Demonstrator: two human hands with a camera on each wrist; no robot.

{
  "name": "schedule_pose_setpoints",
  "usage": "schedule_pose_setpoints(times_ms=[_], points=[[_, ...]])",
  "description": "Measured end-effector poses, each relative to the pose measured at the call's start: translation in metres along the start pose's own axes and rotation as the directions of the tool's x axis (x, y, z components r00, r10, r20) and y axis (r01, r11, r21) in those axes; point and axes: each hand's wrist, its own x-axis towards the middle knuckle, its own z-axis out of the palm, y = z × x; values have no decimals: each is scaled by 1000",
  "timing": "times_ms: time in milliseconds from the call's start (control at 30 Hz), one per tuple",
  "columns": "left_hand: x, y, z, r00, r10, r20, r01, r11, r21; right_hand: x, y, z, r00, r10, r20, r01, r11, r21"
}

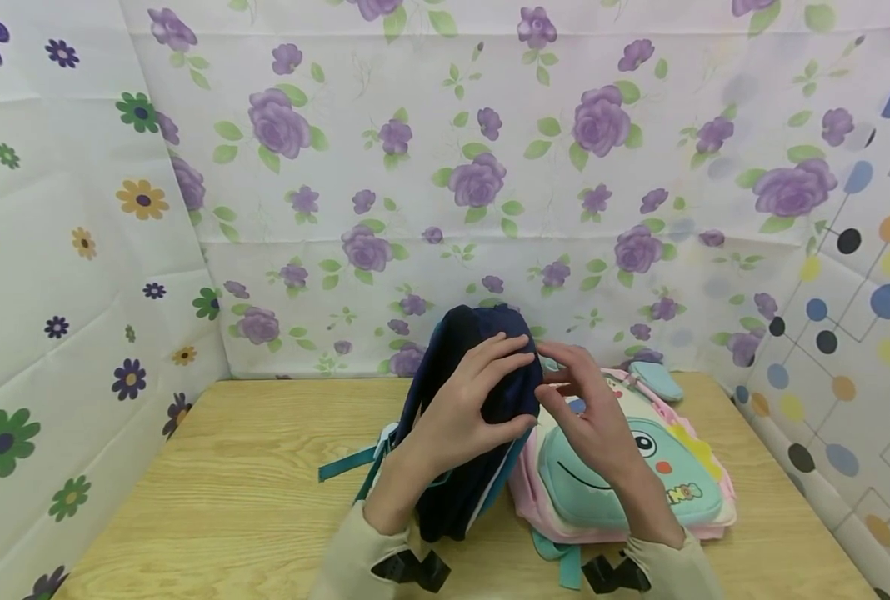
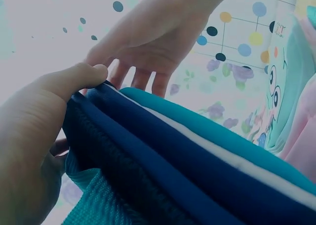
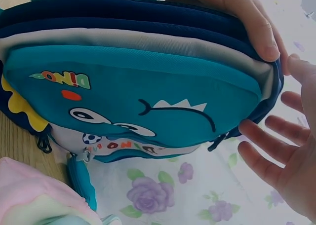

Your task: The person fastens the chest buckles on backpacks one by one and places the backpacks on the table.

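A navy and teal dinosaur backpack (image 1: 445,346) stands on end on the table, its face panel (image 3: 163,94) toward the right. My left hand (image 1: 463,404) grips it; in the left wrist view the thumb (image 2: 81,77) lies over the backpack's corner and the other fingers are partly hidden behind. At the right side of the same backpack is my right hand (image 1: 591,408), its fingers (image 3: 269,153) spread and loosely bent. Its fingertips are at the backpack's edge, close to the left hand; whether they touch is hard to tell.
On the right lies a pink and mint backpack (image 1: 565,483) with a cartoon face, a small mint pouch (image 1: 657,380) at its top. A teal strap (image 1: 346,463) sticks out left of the navy backpack. Patterned cloth walls (image 1: 430,208) border the wooden table (image 1: 250,475).
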Motion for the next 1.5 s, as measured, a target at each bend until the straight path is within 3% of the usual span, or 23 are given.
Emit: schedule_pose_setpoints(times_ms=[467, 633, 833, 1100, 1367, 1500], points=[[-1, 10, 2, 998, -44, 47, 42, 998, 48, -1, 1, 1, 1000, 16, -17, -16, 1000, -23], [-7, 17, -15, 998, -49, 34, 46, 996, 82, -2, 3, 0, 1000, 21, -20, -22, 999, -41], [-23, 18, -43, 994, -109, 0, 109, 994, 17, -1, 4, 0, 1000, 18, -20, -19, 999, -37], [-53, 0, -67, 965, -260, -24, 258, 964, -64, -2, 0, -1, 999, 41, -21, -42, 999, -32], [-77, -19, -74, 936, -350, -42, 345, 934, -91, -2, -1, -1, 998, 54, -20, -54, 998, -29], [-90, -28, -76, 910, -413, -37, 409, 909, -87, -1, 0, -3, 999, 45, -13, -45, 999, -28]])
